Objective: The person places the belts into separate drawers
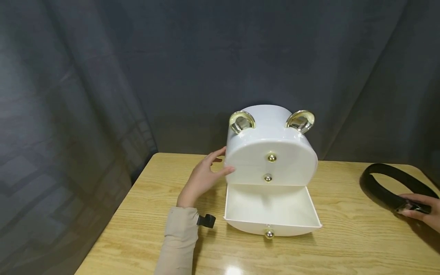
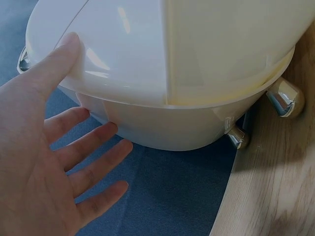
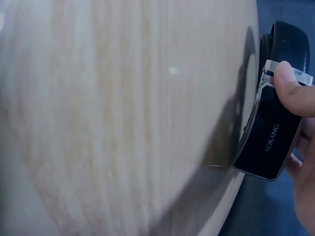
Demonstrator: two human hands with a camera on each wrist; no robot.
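A white storage box [image 1: 249,164] with gold ears [image 1: 300,121] and round gold knobs stands on the table, its bottom drawer [image 1: 271,208] pulled out with a bare inside. Beside its left wall is my left hand [image 1: 203,176], the thumb at the front edge and the other fingers spread along the side, as the left wrist view shows too. Off to the right, my right hand [image 1: 426,208] holds a looped black belt [image 1: 378,193] at its buckle [image 3: 268,130], the thumb pressing on the metal clasp. The buckle plate reads AOKANG.
The wooden table [image 1: 137,229] has its far edge just behind the box. A dark grey curtain [image 1: 192,68] hangs behind and along the left. The belt loop stands near the table's right end.
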